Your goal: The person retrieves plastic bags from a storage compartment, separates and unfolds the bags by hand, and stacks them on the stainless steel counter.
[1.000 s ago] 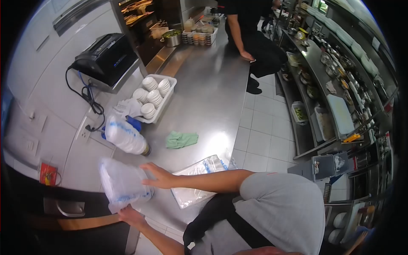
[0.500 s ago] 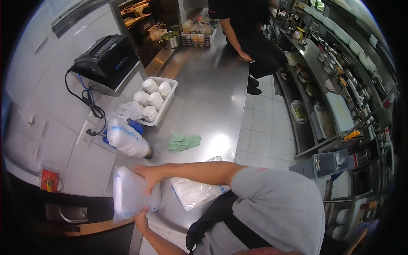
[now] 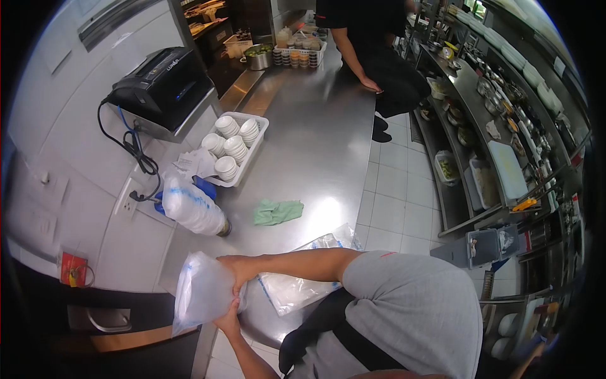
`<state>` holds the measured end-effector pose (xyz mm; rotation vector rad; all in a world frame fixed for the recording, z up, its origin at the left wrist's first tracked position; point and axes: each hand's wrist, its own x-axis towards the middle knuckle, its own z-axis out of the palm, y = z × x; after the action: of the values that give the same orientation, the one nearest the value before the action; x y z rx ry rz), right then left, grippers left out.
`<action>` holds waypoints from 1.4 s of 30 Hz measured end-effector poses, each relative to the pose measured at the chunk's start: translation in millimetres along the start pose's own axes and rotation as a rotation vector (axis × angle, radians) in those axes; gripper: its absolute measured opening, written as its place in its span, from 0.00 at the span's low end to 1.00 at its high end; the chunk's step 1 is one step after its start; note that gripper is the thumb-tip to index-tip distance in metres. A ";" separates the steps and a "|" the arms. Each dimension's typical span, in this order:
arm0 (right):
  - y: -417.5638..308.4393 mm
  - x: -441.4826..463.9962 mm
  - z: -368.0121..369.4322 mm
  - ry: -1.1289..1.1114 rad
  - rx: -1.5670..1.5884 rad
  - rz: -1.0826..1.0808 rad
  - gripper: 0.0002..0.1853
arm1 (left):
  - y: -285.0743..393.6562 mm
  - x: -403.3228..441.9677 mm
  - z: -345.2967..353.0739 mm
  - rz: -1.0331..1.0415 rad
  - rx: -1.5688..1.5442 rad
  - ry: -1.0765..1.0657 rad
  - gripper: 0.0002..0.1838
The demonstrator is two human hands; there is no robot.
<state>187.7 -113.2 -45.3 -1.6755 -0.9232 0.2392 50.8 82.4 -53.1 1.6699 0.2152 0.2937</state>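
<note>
A whitish translucent plastic bundle [image 3: 201,292] stands over the near left corner of the steel table [image 3: 309,139]. My right hand [image 3: 238,270] grips its upper right side, fingers partly hidden behind the plastic. Just below, my left hand [image 3: 228,317] holds the lower right side, with the fingertips close to my right hand. Beside my right forearm lies a flat, clear-wrapped white package [image 3: 290,290]. A plastic-covered stack [image 3: 192,205] leans beyond the bundle, and a green cloth [image 3: 278,213] lies crumpled to its right.
A white basket [image 3: 252,150] holds stacked white cups. A black machine [image 3: 161,88] sits on a wall shelf with hanging cables. At the far end, a person in black [image 3: 372,57] rests a hand on the table edge. Shelves [image 3: 467,164] of containers stand at right.
The bundle and both hands have shifted right. The bundle has turned more upright, its plastic now looser at the left. My two hands have come closer together.
</note>
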 end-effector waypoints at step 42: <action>-77.3 -255.4 -81.8 0.835 -0.614 0.301 0.18 | 18.9 -117.5 145.1 0.311 0.957 -0.332 0.58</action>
<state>30.8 -343.3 -26.6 -2.1933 -0.0956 -0.5754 -15.4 -93.2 -57.3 2.6749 -0.1987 0.1361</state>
